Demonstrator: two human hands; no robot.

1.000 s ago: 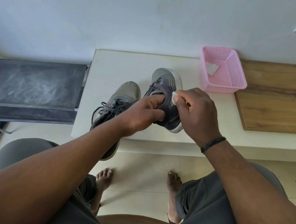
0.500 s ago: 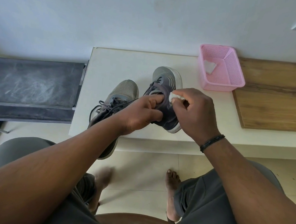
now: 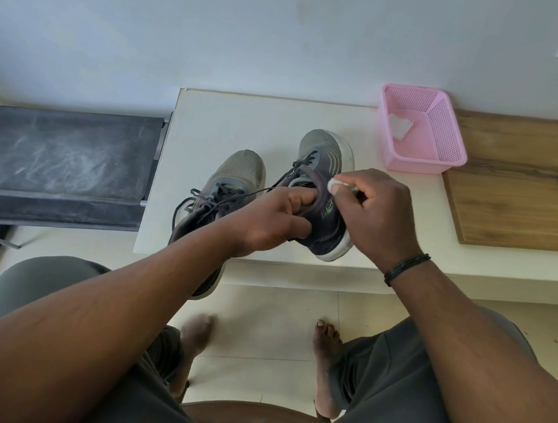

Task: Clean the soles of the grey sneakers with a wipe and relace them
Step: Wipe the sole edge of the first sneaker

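Head view | left grip (image 3: pixel 275 218) curled round sneaker (image 3: pixel 320 195) collar | right grip (image 3: pixel 378 215) pinching wipe (image 3: pixel 337 184) against it

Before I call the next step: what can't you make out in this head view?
- Soles of both sneakers: right sneaker faces up; left sneaker is crossed by the forearm.
- Wipe: mostly inside the right hand.
- Left hand grip: fingers reach into the collar, hidden.
- Left foot: motion-blurred.
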